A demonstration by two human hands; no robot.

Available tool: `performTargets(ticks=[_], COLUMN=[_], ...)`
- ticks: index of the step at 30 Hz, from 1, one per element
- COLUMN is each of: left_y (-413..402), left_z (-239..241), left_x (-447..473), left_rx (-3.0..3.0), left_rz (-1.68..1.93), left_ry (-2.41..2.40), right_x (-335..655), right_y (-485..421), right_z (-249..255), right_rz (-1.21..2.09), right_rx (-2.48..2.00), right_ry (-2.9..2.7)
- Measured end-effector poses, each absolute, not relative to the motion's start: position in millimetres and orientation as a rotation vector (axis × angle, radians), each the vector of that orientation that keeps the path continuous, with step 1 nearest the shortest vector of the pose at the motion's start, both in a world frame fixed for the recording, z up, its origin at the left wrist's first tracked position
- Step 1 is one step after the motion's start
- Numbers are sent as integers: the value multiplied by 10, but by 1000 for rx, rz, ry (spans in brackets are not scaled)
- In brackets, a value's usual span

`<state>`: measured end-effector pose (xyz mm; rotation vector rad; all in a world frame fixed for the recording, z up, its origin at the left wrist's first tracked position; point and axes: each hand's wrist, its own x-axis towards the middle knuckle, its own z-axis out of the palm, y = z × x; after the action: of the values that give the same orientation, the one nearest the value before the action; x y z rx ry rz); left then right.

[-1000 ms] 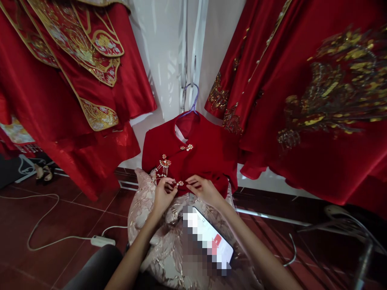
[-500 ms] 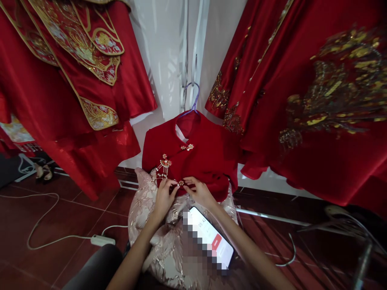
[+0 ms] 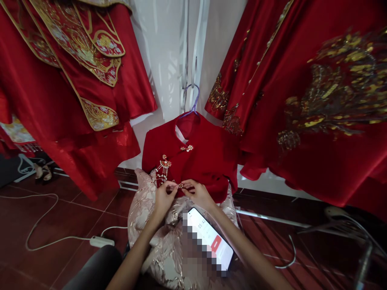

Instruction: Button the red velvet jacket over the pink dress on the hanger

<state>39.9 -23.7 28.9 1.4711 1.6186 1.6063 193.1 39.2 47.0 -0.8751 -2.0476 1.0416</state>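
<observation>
A red jacket (image 3: 205, 141) with a stand-up collar hangs on a purple hanger (image 3: 194, 105). Below its collar sits a flower-shaped jewelled fastening (image 3: 186, 148), and a fan-shaped beaded ornament (image 3: 165, 164) dangles on the left side. Near the jacket's lower edge, a small flower-shaped jewelled clasp (image 3: 180, 186) lies between my fingertips. My left hand (image 3: 165, 198) pinches at its left side, thumb and forefinger close together. From the right, my right hand (image 3: 198, 193) is closed with its thumb and finger on the same clasp. How each fingertip grips it is partly hidden.
Shiny pale patterned fabric (image 3: 165, 253) covers the lap, with a lit phone (image 3: 210, 237) on it below my right wrist. Embroidered red garments (image 3: 123, 80) hang at left and more red cloth (image 3: 266, 121) at right. A white cable adapter (image 3: 102, 241) lies on the tiled floor.
My right hand's fingers have curled in closer around the clasp. Both hands remain at the jacket's lower edge, and the view has shifted very slightly.
</observation>
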Motion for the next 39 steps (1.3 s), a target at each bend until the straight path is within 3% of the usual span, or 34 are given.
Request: performTargets(ticks=[6,14,19,25,29,34,39], left_y=[-141,292,325,347,362,442,505], left_z=[475,736,762,810,978,1389,1747], left_x=[365,78,94,180,257,327,337], left_rx=[1361,675,639,644,950,1785,2529], left_rz=[1380,1776,1761,1862,1698,1686,1231], left_ry=[1238,1121,954,1103,1246,1447,1869], right_x=[1922,1943,1937,1944,2000,2117,2221], right_y=[297,287,311,291,293,313,331], right_z=[585,713,649,699,788,916,1001], right_rz=[818,873,879,880,867,863,938], right_rx=[-898,-822,-832,-834,-878,-893,-797], right_ry=[-2097,-2054,-2063,-2076,-2152,-2292,-2360])
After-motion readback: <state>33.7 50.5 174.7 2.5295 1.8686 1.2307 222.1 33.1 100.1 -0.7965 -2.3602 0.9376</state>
